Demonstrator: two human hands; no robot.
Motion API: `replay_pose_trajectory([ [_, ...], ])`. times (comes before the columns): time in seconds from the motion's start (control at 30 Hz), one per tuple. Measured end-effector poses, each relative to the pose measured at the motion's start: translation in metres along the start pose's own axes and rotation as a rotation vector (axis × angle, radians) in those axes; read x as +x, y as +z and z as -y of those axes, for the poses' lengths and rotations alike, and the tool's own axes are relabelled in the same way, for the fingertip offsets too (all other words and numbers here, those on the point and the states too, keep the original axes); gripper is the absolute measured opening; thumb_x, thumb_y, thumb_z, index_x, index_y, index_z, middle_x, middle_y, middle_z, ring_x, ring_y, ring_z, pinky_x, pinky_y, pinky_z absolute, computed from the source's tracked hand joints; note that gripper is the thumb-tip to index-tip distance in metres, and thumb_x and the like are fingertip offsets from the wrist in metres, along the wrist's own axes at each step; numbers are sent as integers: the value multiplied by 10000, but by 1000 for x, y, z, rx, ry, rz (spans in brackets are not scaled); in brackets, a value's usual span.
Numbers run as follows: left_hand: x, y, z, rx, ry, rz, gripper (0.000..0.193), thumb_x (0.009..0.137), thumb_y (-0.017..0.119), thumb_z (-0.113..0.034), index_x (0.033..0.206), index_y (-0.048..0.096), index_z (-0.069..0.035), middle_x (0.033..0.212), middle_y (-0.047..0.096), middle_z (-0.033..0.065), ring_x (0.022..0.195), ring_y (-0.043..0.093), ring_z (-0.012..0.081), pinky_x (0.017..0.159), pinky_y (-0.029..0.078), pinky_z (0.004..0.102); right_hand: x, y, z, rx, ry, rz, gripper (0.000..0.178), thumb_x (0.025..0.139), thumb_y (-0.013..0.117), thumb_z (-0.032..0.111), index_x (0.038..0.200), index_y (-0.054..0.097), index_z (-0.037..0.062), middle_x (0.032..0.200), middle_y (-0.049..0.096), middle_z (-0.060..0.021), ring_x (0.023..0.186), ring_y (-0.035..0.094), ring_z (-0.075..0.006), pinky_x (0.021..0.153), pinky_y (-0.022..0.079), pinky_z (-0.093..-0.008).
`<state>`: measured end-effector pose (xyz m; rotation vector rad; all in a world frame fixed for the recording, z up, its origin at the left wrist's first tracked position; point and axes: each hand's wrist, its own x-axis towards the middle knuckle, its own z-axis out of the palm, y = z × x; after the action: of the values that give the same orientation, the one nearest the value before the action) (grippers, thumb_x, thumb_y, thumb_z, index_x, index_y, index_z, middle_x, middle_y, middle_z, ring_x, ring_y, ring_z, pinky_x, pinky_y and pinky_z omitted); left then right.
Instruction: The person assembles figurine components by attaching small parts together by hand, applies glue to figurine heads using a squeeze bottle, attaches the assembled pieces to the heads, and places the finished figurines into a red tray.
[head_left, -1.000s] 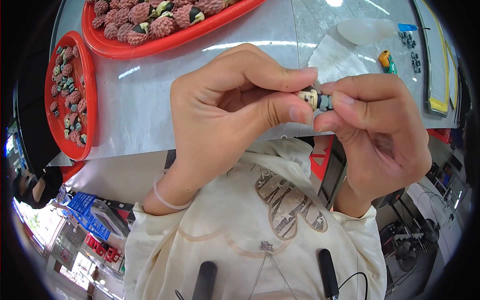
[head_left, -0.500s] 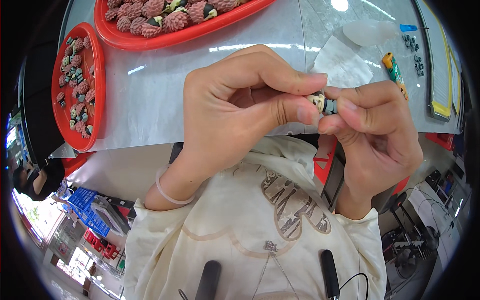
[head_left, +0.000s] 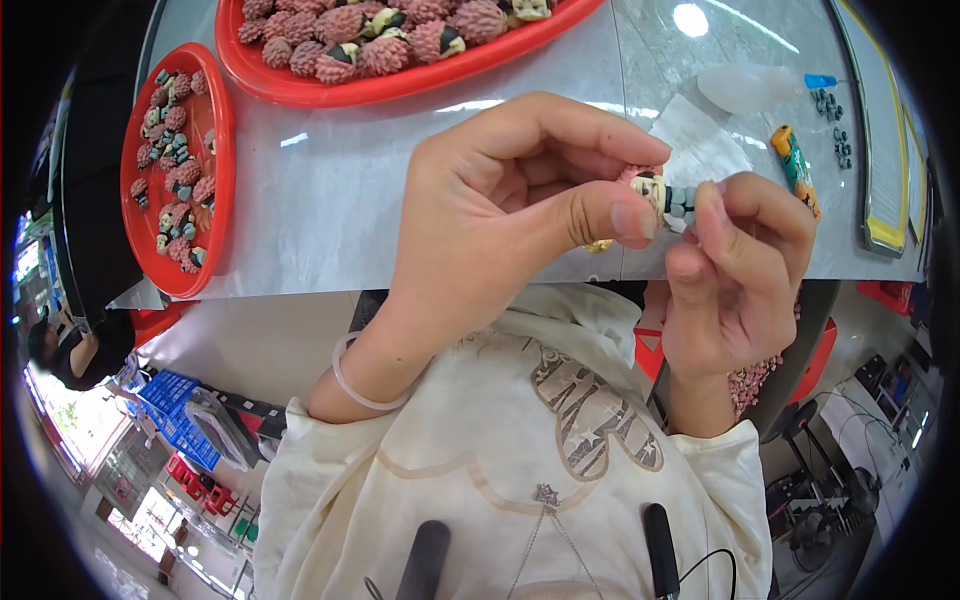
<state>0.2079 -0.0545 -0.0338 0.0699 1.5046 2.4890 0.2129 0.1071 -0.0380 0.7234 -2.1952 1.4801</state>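
My left hand (head_left: 500, 215) and my right hand (head_left: 740, 270) meet above the near edge of the table, pinching one small toy figure (head_left: 662, 195) between their fingertips. The figure has a cream face, a pink fuzzy part behind it and a grey-green end toward my right fingers. My left thumb presses on its cream side; most of its body is hidden by my fingers.
A large red tray (head_left: 400, 85) of pink fuzzy figures lies at the table's far side, a smaller red tray (head_left: 215, 190) of them at the left. A clear glue bottle (head_left: 755, 85), an orange-green tool (head_left: 797, 165), small dark parts (head_left: 830, 105) and a white sheet (head_left: 700, 140) lie right.
Both hands have stayed together on the figure and drifted slightly right and down in view; my right fingers have shifted their pinch on its grey-green end.
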Motion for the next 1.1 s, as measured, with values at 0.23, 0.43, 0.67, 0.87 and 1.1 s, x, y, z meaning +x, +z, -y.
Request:
replay_pose_trajectory([
  [0.23, -3, 1, 0, -192, 30, 86, 338, 691, 652, -6, 988, 499, 45, 971, 547, 129, 858, 535, 147, 754, 441, 245, -3, 4, 5, -220, -178, 26, 293, 768, 584, 276, 908, 606, 19, 846, 458, -110, 646, 464, -201, 514, 382, -261],
  [0.43, -23, -48, -53, 541, 527, -175, 269, 745, 558, -4, 999, 492, 58, 937, 553, 155, 780, 551, 166, 620, 454, 250, -12, -3, 0, -121, -97, 13, 341, 849, 462, 296, 937, 551, -21, 859, 446, -139, 639, 452, -182, 555, 361, -255],
  [0.67, -74, -123, -121, 1422, 53, -570, 405, 773, 557, -138, 1129, 444, 18, 1141, 436, 180, 1055, 441, 242, 883, 347, 312, -11, 0, 1, -145, -143, 67, 249, 832, 491, 200, 895, 558, -31, 791, 504, -135, 653, 475, -191, 564, 379, -257],
  [0.87, -51, -176, -103, 1572, 105, -664, 578, 803, 477, -383, 1269, 309, -84, 1313, 242, 185, 1245, 194, 309, 992, 204, 352, -12, 2, 0, -98, -86, 82, 187, 824, 499, 126, 878, 557, -43, 760, 531, -133, 625, 489, -198, 544, 381, -255],
  [1.1, -34, -164, -101, 1611, 231, -428, 560, 749, 574, -327, 1236, 375, -136, 1300, 274, 151, 1204, 281, 294, 973, 240, 371, -12, 7, -6, -88, -129, 2, 126, 767, 539, 39, 852, 574, -48, 730, 538, -130, 526, 461, -184, 449, 351, -248],
])
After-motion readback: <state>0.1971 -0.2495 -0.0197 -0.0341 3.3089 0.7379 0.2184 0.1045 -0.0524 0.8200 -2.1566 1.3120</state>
